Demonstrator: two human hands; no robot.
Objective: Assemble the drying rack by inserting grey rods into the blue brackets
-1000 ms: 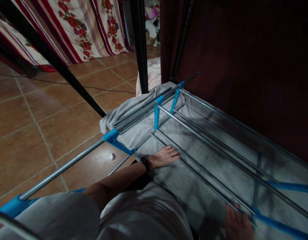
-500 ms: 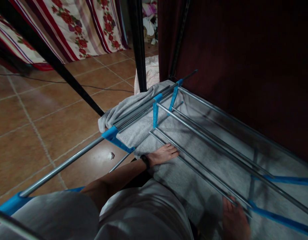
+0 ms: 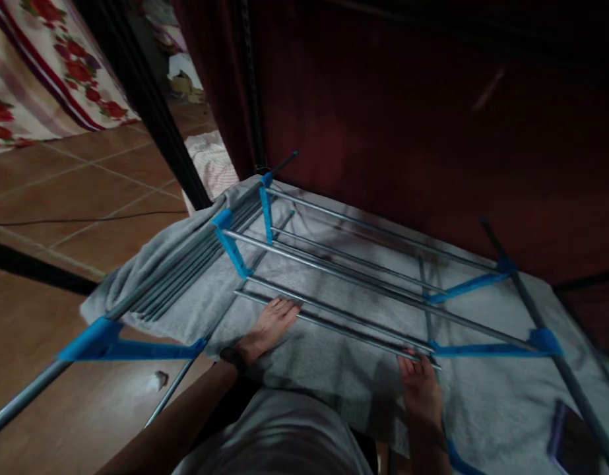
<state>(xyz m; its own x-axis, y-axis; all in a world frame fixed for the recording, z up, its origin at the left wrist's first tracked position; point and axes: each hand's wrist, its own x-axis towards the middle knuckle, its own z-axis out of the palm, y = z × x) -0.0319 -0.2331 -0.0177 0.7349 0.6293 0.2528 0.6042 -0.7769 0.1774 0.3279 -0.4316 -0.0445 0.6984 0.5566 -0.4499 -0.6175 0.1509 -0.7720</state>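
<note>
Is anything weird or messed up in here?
Yes. A small white scrap lies on the bare floor, like dropped litter, though I can't tell what it is. The front rod, by the left hand, looks loose too: its left end seems free of the blue bracket. Nothing looks spilled.

Left fingers together, right fingers bent

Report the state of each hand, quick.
Left hand: fingers over the nearest metal rod; firm grip cannot be told.
Right hand: fingers at that rod's right end; closed or not cannot be told.
</note>
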